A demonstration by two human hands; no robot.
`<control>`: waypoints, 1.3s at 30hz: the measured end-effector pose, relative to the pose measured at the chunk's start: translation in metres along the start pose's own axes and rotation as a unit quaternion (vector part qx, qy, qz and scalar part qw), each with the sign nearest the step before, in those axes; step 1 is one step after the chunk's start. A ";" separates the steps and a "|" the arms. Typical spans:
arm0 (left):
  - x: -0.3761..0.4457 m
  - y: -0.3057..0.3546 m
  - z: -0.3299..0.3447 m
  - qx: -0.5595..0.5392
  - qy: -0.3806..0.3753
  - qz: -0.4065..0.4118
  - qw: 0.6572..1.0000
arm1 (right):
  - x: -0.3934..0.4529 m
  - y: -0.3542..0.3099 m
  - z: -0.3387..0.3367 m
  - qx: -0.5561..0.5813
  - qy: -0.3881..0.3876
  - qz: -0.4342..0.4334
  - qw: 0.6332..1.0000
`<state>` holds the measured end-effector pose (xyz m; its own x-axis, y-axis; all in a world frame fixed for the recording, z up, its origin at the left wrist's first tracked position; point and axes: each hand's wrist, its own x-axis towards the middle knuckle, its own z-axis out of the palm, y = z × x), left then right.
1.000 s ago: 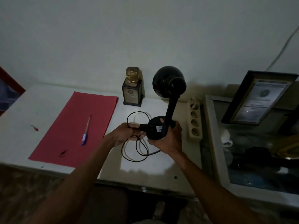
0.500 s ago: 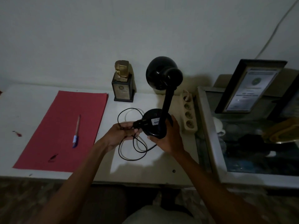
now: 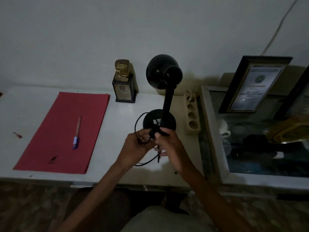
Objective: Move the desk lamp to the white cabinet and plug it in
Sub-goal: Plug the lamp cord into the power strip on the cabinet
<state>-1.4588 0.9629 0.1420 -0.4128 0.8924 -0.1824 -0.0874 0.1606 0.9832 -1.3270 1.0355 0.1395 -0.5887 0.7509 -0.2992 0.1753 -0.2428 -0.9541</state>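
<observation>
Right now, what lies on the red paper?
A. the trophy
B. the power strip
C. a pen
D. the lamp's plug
C: a pen lies on the red paper, while the trophy and the power strip sit on the bare white top, off the paper.

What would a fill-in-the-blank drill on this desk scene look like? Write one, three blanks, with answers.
1. The pen lies on the ____ paper.
2. The power strip lies to the ____ of the black desk lamp.
3. The left hand gathers the lamp's ____ while the right hand works beside it.

Answers: red; right; cord
</observation>
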 end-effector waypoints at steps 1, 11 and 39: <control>-0.004 0.000 0.007 0.021 0.000 0.010 1.000 | -0.004 0.003 0.000 -0.005 -0.009 0.003 1.000; 0.000 0.007 0.050 0.029 -0.102 -0.020 0.994 | -0.006 0.001 -0.065 -0.122 0.092 -0.014 0.988; 0.051 0.031 0.087 0.148 -0.043 0.192 0.969 | -0.007 -0.080 -0.145 -0.528 -0.070 -0.017 0.846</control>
<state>-1.4032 1.0501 0.1642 -0.2850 0.9400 0.1875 0.3272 -0.0885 0.9408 -1.2222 1.1389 0.2158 -0.6825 0.6482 -0.3377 0.7200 0.5169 -0.4630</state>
